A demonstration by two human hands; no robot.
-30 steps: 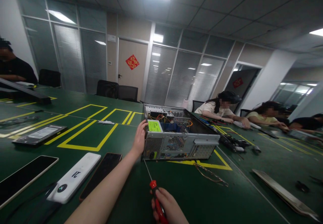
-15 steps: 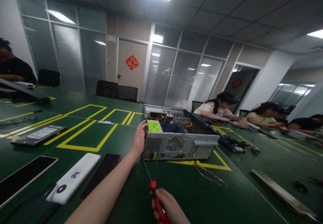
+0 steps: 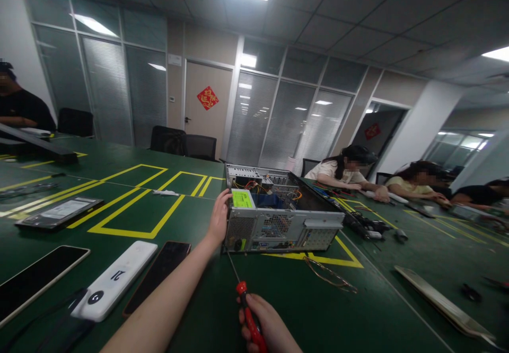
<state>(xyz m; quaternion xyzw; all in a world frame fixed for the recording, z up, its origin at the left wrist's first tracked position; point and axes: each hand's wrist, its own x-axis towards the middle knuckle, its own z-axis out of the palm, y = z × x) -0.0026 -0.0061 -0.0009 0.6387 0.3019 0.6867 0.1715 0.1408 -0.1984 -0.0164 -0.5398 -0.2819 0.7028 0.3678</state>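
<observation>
An open computer case lies on the green table, its rear panel facing me. My left hand grips the case's left side, fingers over the top edge beside the power supply with its bright green label. My right hand is closed around the red and black handle of a screwdriver. The long thin shaft points up and away, its tip by the lower left corner of the rear panel. Whether the tip touches a screw there, I cannot tell. Colored wires show inside the case.
Left of my arm lie a dark phone, a white device, another phone and a hard drive. Glasses rest right of the case, near a black cable bundle. Several people sit around the table.
The screwdriver has shifted very slightly upward, its tip a little higher at the case's lower left corner. My left hand keeps its place on the case.
</observation>
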